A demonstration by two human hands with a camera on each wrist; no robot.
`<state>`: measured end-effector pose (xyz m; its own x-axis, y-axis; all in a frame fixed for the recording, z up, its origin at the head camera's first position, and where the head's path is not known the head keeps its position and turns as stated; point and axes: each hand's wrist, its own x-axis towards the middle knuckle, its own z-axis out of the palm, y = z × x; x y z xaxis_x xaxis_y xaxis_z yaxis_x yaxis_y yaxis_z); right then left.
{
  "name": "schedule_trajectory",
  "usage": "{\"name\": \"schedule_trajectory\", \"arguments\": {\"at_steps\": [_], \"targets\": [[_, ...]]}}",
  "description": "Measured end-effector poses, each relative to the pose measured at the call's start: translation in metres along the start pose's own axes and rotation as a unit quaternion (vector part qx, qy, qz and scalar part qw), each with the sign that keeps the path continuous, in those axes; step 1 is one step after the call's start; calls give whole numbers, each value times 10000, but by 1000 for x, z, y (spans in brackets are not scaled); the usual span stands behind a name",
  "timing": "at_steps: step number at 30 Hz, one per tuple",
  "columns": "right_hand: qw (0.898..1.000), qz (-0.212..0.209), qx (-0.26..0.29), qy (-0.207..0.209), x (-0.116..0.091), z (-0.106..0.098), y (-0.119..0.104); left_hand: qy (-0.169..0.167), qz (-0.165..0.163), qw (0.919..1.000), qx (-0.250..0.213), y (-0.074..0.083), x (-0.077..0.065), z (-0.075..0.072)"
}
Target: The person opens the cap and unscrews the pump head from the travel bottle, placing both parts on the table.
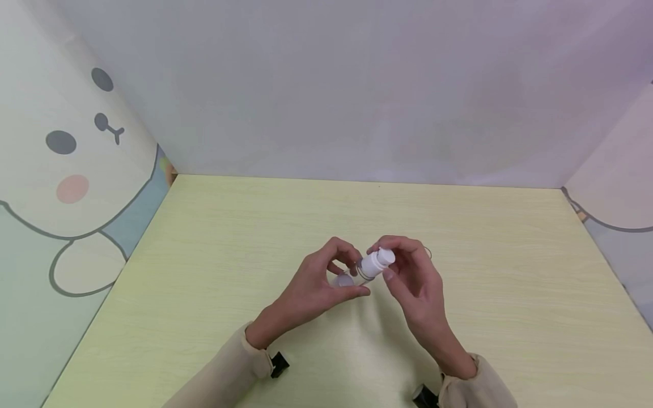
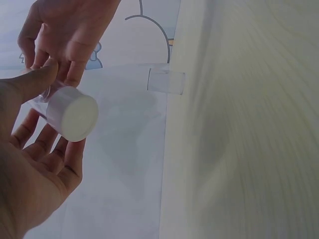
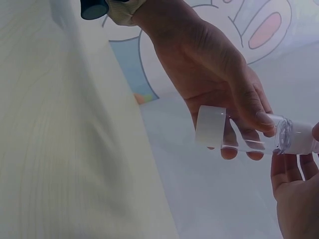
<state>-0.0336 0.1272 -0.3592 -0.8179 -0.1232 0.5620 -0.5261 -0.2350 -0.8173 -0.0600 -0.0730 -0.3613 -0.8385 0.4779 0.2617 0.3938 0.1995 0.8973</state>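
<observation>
A small clear pump bottle point(image 1: 374, 263) is held up above the table, tilted, its white top toward the right. My left hand point(image 1: 318, 286) grips its transparent body, thumb on one side and fingers on the other. The white base point(image 2: 79, 117) faces the camera in the left wrist view. My right hand point(image 1: 418, 283) pinches the white pump top between thumb and fingers. In the right wrist view the clear body point(image 3: 266, 143) looks empty, and the white collar point(image 3: 300, 138) meets the right fingertips. Part of the body is hidden behind the left fingers.
Beneath the hands lies a pale wood-grain table point(image 1: 229, 226). A plain light wall sheet point(image 1: 357, 96) rises at its back edge, and a cartoon-printed sheet point(image 1: 30, 170) stands at the left. Clear tape point(image 2: 166, 81) shows at the table edge.
</observation>
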Motion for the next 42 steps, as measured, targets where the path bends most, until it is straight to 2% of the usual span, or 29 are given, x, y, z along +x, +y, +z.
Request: {"name": "schedule_trajectory", "arguments": {"at_steps": [7,12,15,21,29,38,42], "targets": [[10000,53,-52,-30,0,0,-1,-6,-37,10000,7,0,0,0],[9990,388,-34,206,-2,1,0,-5,-29,10000,43,0,0,-1],[9983,440,-118,358,-2,2,2,-13,-37,10000,71,-1,0,-1],[9989,185,-179,396,-1,3,4,-14,-41,9999,94,-1,0,-1],[9995,190,-203,151,-1,2,2,-5,-17,9999,129,-1,0,-1],[9998,-139,-23,-148,0,1,2,33,-7,9998,170,-2,0,-2],[9997,-194,-98,-147,1,0,2,87,-6,9998,163,-3,1,-3]]}}
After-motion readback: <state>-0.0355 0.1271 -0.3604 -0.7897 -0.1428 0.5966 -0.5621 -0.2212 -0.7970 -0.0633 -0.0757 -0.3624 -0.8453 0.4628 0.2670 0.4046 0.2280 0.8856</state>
